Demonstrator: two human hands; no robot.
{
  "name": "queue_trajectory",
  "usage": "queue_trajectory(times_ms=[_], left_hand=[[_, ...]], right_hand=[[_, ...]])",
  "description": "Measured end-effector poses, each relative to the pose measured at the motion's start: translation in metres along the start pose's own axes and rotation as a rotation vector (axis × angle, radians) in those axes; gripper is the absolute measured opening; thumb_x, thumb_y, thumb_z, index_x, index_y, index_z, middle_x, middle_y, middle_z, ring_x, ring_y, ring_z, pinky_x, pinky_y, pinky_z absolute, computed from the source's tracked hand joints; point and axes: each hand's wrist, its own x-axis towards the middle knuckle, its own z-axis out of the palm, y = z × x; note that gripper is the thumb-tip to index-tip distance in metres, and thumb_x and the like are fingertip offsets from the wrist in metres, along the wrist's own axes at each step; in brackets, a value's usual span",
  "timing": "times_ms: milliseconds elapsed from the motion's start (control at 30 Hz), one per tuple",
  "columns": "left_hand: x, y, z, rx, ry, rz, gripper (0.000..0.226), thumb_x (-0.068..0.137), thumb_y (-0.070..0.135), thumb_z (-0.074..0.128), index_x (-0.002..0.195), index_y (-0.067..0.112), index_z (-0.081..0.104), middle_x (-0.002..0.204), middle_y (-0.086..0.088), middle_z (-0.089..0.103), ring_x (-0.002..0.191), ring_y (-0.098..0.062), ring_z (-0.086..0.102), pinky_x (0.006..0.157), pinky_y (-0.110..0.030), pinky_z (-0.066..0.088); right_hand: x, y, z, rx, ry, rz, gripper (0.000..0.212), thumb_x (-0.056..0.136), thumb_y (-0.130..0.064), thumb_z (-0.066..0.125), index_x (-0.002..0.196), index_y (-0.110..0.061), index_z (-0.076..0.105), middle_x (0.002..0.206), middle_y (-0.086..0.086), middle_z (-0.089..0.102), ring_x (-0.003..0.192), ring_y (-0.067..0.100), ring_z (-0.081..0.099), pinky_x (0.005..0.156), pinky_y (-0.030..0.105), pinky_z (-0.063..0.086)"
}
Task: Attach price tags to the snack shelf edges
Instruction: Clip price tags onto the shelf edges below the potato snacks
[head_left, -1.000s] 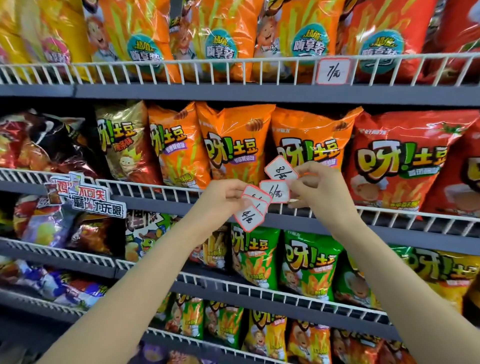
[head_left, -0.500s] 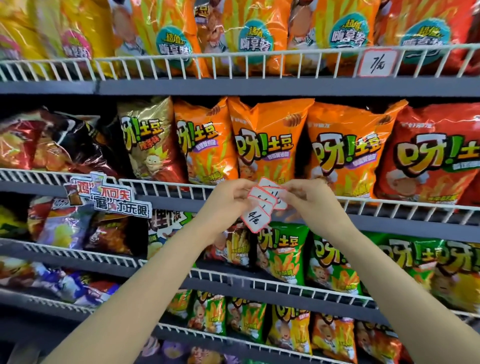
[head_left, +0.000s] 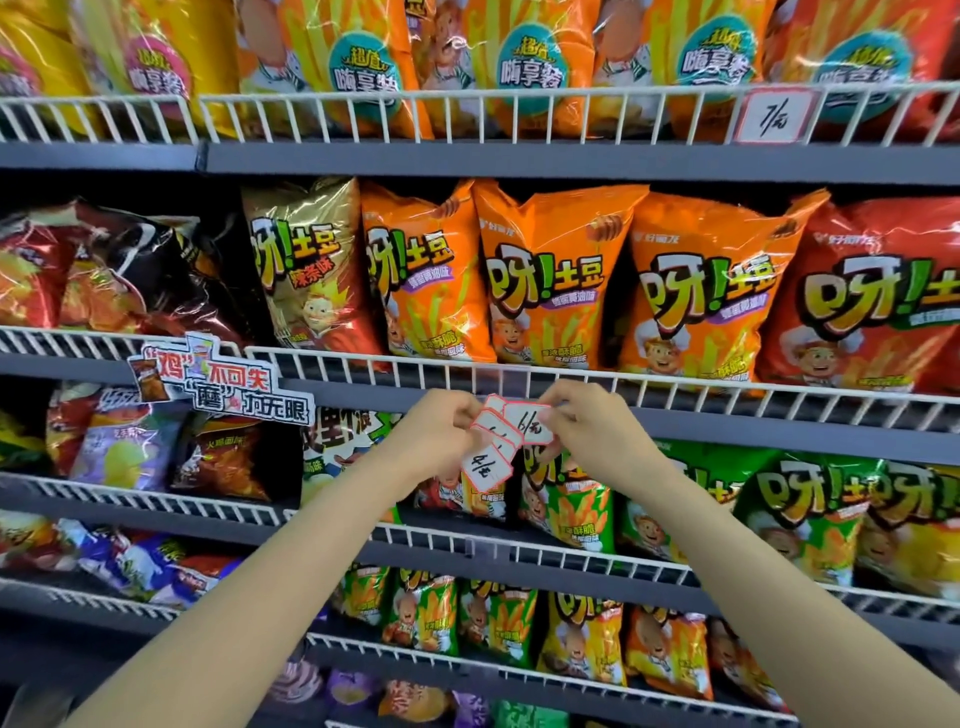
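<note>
My left hand (head_left: 439, 434) pinches a fanned stack of white price tags with red borders (head_left: 488, 457), held just in front of the middle shelf's grey edge (head_left: 727, 423). My right hand (head_left: 587, 423) pinches the top tag (head_left: 530, 423), which reads 6 and lies level across the stack. Just above both hands a clear plastic tag holder (head_left: 501, 382) hangs on the white wire rail (head_left: 363, 361). Another tag reading 7 (head_left: 774, 117) sits in the top shelf's rail at the right.
Orange, gold and red snack bags (head_left: 545, 280) fill the middle shelf, green ones (head_left: 810, 514) the shelf below. A red and white promotional sign (head_left: 223, 384) sticks out from the rail left of my hands. Lower shelves hold more small bags.
The view has shifted so the shelves sit further right and lower. My hands have come closer together, and my right hand now holds the 6 tag flat over the stack instead of two raised tags.
</note>
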Motion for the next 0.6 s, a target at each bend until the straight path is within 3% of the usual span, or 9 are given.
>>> queue_trajectory(times_ms=[100,167,267,367,433,500,600], left_hand=[[0.007,-0.006,0.0,0.074,0.024,-0.029,0.013,0.089,0.006,0.056,0.1,0.011,0.06,0.108,-0.009,0.066,0.103,-0.022,0.061,0.087,-0.032,0.047],[0.011,-0.008,-0.001,0.082,0.037,-0.046,0.021,0.089,0.006,0.056,0.109,0.01,0.058,0.111,-0.009,0.065,0.104,-0.023,0.061,0.088,-0.033,0.047],[0.016,-0.008,0.0,0.027,0.013,-0.036,0.045,0.089,0.004,0.056,0.132,0.013,0.047,0.112,-0.008,0.066,0.104,-0.021,0.061,0.081,-0.03,0.047],[0.02,-0.003,0.0,-0.012,0.006,0.004,0.048,0.089,0.003,0.055,0.136,0.011,0.044,0.105,-0.008,0.067,0.094,-0.02,0.062,0.07,-0.028,0.048],[0.023,-0.002,0.0,-0.022,0.035,0.03,0.047,0.089,0.003,0.055,0.134,0.01,0.046,0.103,-0.009,0.069,0.095,-0.023,0.063,0.077,-0.034,0.05],[0.025,-0.002,0.0,-0.043,0.065,0.029,0.047,0.088,0.004,0.057,0.133,0.009,0.045,0.108,-0.01,0.068,0.098,-0.021,0.063,0.081,-0.034,0.049],[0.028,-0.006,-0.001,-0.083,0.102,0.007,0.048,0.087,0.006,0.06,0.132,0.006,0.045,0.119,-0.013,0.064,0.104,-0.022,0.061,0.085,-0.032,0.05]], right_hand=[[0.006,0.008,0.0,-0.008,0.117,0.04,0.014,0.097,-0.014,0.044,0.098,-0.007,0.056,0.076,0.008,0.065,0.052,-0.002,0.061,0.04,0.013,0.041],[0.011,0.012,-0.002,-0.016,0.193,0.034,0.012,0.097,-0.013,0.045,0.096,-0.008,0.056,0.07,0.007,0.063,0.042,-0.006,0.053,0.035,0.011,0.033],[0.019,0.013,-0.005,-0.022,0.285,0.005,0.012,0.096,-0.013,0.047,0.093,-0.009,0.058,0.073,0.007,0.064,0.053,0.0,0.058,0.041,0.01,0.039],[0.029,0.011,-0.005,0.02,0.331,0.005,0.015,0.095,-0.012,0.05,0.098,-0.004,0.062,0.087,0.011,0.069,0.056,0.005,0.061,0.048,0.009,0.048],[0.035,0.009,-0.005,0.013,0.368,-0.014,0.016,0.094,-0.013,0.053,0.1,-0.004,0.064,0.091,0.011,0.069,0.065,0.014,0.066,0.061,0.023,0.056],[0.04,0.006,-0.005,-0.061,0.403,-0.051,0.016,0.092,-0.014,0.056,0.101,-0.006,0.066,0.087,0.009,0.07,0.07,0.018,0.063,0.067,0.03,0.053],[0.045,0.004,-0.003,-0.139,0.417,-0.077,0.015,0.091,-0.018,0.058,0.101,-0.011,0.067,0.089,0.006,0.07,0.074,0.018,0.06,0.064,0.023,0.042]])
